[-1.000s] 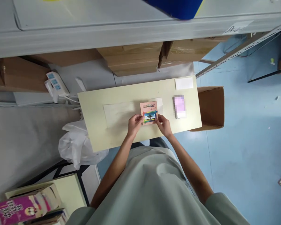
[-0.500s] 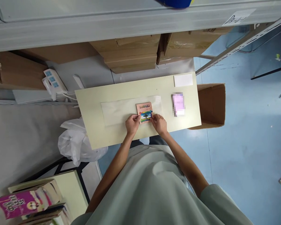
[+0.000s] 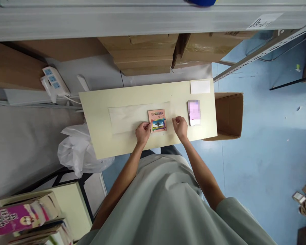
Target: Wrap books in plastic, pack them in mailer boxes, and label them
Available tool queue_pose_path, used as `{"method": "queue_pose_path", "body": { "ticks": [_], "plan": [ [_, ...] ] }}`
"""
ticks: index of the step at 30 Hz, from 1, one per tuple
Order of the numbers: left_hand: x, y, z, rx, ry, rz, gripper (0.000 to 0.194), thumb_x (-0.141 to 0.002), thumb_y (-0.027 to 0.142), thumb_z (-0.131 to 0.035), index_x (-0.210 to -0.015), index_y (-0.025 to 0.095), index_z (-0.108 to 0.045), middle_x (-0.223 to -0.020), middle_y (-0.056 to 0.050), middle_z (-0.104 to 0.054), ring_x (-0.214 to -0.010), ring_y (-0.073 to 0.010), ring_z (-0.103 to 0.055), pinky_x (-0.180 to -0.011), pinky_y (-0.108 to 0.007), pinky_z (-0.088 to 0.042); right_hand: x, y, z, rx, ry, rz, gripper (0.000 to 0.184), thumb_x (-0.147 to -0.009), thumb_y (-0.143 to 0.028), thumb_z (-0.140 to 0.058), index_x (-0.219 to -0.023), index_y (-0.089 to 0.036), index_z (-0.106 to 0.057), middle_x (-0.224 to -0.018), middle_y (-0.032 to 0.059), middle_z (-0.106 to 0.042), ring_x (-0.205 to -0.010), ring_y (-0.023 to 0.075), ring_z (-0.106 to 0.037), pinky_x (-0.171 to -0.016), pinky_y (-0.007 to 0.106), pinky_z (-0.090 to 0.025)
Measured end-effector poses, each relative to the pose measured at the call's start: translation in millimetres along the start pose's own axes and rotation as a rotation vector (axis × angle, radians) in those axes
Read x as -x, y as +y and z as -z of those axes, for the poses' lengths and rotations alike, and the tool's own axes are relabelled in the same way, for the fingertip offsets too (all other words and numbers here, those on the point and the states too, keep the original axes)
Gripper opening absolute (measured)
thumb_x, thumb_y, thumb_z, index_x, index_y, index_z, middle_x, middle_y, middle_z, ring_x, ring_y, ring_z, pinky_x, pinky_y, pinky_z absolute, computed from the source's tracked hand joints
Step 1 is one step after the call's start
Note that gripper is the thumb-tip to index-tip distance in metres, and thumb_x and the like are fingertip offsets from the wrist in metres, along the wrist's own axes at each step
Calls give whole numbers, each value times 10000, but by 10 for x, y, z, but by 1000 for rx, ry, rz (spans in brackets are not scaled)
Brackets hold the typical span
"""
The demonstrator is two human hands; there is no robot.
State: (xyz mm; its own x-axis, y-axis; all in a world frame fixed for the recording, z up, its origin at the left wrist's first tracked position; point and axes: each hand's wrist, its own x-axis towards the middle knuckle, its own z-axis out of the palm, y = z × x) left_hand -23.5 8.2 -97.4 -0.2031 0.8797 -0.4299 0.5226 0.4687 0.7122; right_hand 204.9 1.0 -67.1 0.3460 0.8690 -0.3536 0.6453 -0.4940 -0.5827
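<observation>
A small pink booklet (image 3: 157, 115) with a tree picture in a rainbow-coloured frame lies on a long pale sheet (image 3: 129, 119) on the narrow cream table (image 3: 122, 97). At the booklet's lower left edge, my left hand (image 3: 143, 132) pinches it between thumb and fingers. My right hand (image 3: 180, 127) is off the booklet, to its right above the table. Its fingers are curled together; whether anything small is in them cannot be made out. Just right of that hand lies a blurred pink-and-white item (image 3: 194, 112). Behind this item is a white rectangular card or paper (image 3: 200, 87).
An open cardboard box (image 3: 229, 115) stands against the table's right end. Cardboard boxes (image 3: 145, 54) sit under a grey metal shelf (image 3: 142, 22) at the back. A power strip (image 3: 54, 81) and a white plastic bag (image 3: 79, 148) are left; books (image 3: 20, 216) lie lower left.
My right hand has let go of the booklet's right edge and moved right, towards the blurred pink item. My left hand stays at the booklet's left edge. The view has shifted slightly.
</observation>
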Motion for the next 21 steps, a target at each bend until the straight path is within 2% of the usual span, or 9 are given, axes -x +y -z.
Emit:
{"method": "queue_pose_path", "body": {
  "ticks": [3,6,12,17,21],
  "plan": [
    [3,-14,-3,9,5,-2,244,-919,465,-708,-895,226,-751,-873,-59,-802,-761,-211,-715,-741,-304,-520,53,-109,57,-27,-30,37,272,-1057,-454,-533,-944,-235,-648,-961,99,-761,-863,255,-720,-817,364,-543],
    [6,-31,-11,45,24,-12,239,-922,457,-708,-905,223,-755,-862,-56,-794,-753,-202,-711,-746,-305,-532,86,-258,50,-57,-114,93,262,-1057,-448,-557,-929,-241,-654,-925,65,-773,-834,228,-722,-774,322,-525],
    [73,-63,-34,112,101,-27,263,-932,455,-704,-978,207,-780,-962,-80,-778,-828,-203,-731,-821,-327,-590,-20,-566,-240,16,-343,191,165,-1048,-354,-637,-932,-246,-682,-895,22,-786,-818,205,-731,-720,278,-476],
    [280,-58,-96,38,126,-149,356,-1010,458,-625,-1200,192,-766,-1068,-127,-717,-1015,-272,-715,-981,-421,-590,-175,-657,-445,163,-455,212,245,-1077,-414,-631,-916,-243,-700,-944,59,-803,-874,254,-750,-751,311,-493],
    [432,-25,-231,-132,138,-195,577,-901,437,-801,-1399,184,-655,-1211,-171,-645,-1221,-355,-610,-1103,-507,-541,-263,-687,-446,279,-520,232,265,-1099,-414,-588,-937,-240,-706,-968,90,-794,-901,288,-754,-801,356,-531]
  ]
}}
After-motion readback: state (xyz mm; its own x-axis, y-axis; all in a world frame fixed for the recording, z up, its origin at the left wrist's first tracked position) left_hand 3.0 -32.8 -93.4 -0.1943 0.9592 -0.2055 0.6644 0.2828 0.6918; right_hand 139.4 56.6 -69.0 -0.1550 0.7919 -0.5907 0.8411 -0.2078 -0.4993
